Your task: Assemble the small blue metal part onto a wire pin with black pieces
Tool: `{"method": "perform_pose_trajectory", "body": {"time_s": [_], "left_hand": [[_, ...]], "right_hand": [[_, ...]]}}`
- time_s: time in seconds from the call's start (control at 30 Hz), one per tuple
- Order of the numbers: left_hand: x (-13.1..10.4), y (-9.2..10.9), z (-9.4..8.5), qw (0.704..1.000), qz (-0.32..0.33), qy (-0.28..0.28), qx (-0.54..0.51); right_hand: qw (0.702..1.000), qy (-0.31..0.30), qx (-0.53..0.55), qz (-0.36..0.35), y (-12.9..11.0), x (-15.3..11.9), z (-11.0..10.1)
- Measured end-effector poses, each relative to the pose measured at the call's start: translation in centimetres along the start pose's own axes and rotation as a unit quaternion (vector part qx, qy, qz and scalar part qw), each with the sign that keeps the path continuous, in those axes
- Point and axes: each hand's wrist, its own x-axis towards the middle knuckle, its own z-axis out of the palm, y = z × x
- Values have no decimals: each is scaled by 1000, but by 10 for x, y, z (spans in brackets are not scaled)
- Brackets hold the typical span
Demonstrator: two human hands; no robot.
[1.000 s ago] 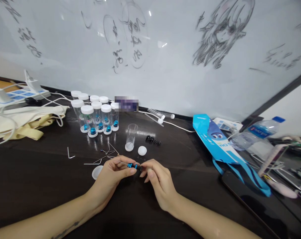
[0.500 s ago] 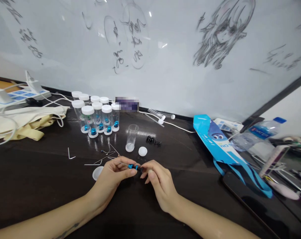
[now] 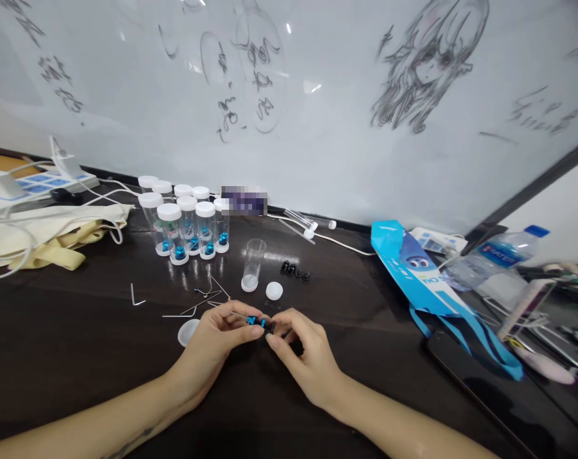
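My left hand [image 3: 217, 341] pinches a thin metal pin carrying small blue beads [image 3: 255, 321] over the dark table [image 3: 78, 344]. My right hand [image 3: 301, 357] meets it from the right, fingertips closed on a small black piece at the pin's end. Just beyond the hands stand an open clear vial [image 3: 252, 265], a white cap [image 3: 274, 291] and a few small black pieces [image 3: 295, 272]. Another white cap [image 3: 187, 332] lies left of my left hand, beside bent wire pins [image 3: 207, 298].
Several capped vials with blue parts [image 3: 186, 223] stand at the back left. A cream cloth bag [image 3: 44, 236] and cables lie far left, an L-shaped hex key [image 3: 134, 296] nearer. A blue pouch [image 3: 423, 274], water bottle [image 3: 490, 258] and dark phone [image 3: 499, 395] crowd the right. A whiteboard stands behind.
My right hand's fingers have curled and shifted slightly left, closing tighter on the black end of the beaded pin. My left hand has barely moved.
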Motion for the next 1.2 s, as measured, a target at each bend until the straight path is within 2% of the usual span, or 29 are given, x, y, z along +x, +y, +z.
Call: {"method": "perform_pose_trajectory", "body": {"time_s": [0.33,0.7,1.2], "left_hand": [[0,0,0,1000,7,-9,20],[1,0,-1,1000,8,-6,19],[1,0,0,1000,2,-3,24]], "right_hand": [[1000,0,-31,1,1,0,0],[999,29,-8,-16,6,0,3],[999,-14,-41,13,3,-2,-1]]}}
